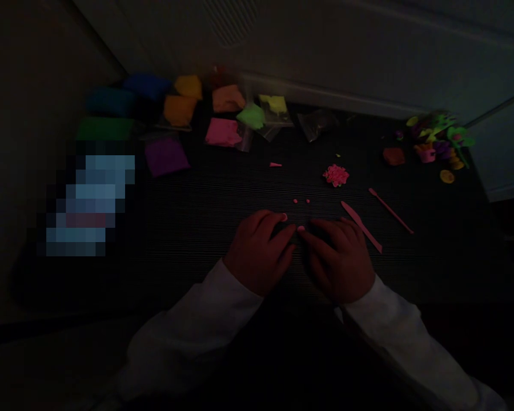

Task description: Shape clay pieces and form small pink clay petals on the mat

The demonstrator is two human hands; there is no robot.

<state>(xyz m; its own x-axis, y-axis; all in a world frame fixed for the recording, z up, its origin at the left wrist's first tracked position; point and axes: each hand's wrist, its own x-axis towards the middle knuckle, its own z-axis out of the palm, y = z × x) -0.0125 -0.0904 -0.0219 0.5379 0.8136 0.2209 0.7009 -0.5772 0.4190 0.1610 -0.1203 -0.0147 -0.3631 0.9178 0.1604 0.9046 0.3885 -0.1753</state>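
Note:
My left hand (261,251) and my right hand (342,257) meet low over the dark table, fingers curled inward. A small pink clay piece (301,228) sits between their fingertips, touched from both sides. Beside my left forefinger shows another pale pink spot (284,217), too dim to tell whether it is clay or a nail. Just beyond the fingers lie two tiny pink clay balls (295,201). A pink ruffled clay cluster (336,175) rests farther back. Right of my right hand are a pink modelling knife (362,226) and a thin pink modelling tool (390,210).
Bags of coloured clay, among them a purple one (167,157) and a pink one (223,132), line the back left. A blurred-out bright screen (89,205) is at the left. Colourful small figures (441,140) and a reddish-brown block (393,156) stand at the back right.

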